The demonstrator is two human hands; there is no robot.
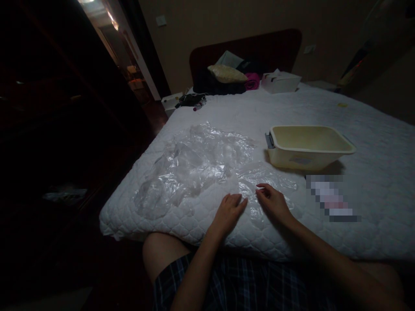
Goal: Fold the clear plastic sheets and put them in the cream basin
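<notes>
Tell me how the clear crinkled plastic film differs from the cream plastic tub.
The film lies spread out and rumpled; the tub stands upright, open at the top. The film is see-through, the tub opaque. Both rest on the white quilted bed cover.

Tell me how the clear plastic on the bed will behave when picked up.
The clear plastic will probably hang floppy, since it lies in loose wrinkles. It looks thin and see-through, so likely light for its spread. Its glossy shine suggests it may slip.
</notes>
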